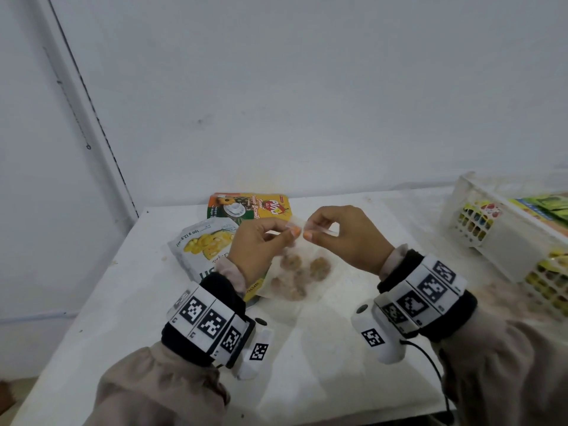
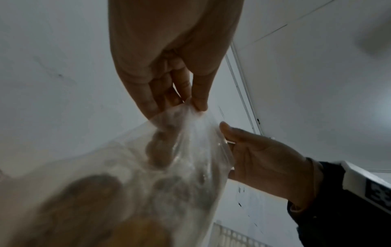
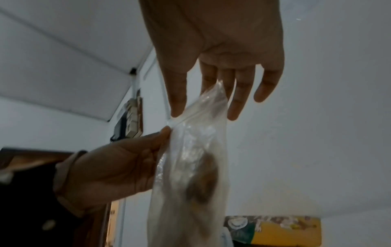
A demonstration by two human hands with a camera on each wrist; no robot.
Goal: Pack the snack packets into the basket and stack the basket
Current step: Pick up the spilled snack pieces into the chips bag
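Above the middle of the white desk (image 1: 307,348), a clear plastic bag (image 1: 296,272) holding several brown round snacks hangs from both hands. Its top edge is pinched at one end by the left hand (image 1: 258,244), thumb and forefinger closed on the plastic and the other fingers curled behind. The right hand (image 1: 344,238) pinches the other end of that same edge between thumb and fingers, so the two hands sit close together with fingertips nearly meeting. From the left wrist view the bag (image 2: 169,167) falls away below the left hand (image 2: 169,66), with the right hand (image 2: 264,163) gripping its strip from the side; the right wrist view shows the bag (image 3: 194,158) edge-on under the right hand (image 3: 215,58), with the left hand (image 3: 118,167) holding its side. Beneath and behind the bag, a white snack packet (image 1: 203,244) with yellow pictures lies flat on the desk. Just beyond it, by the wall, lies a yellow and green biscuit packet (image 1: 252,207). At the right edge of the desk stands a white lattice basket (image 1: 504,238) with green and yellow packets inside it, well apart from the hands.
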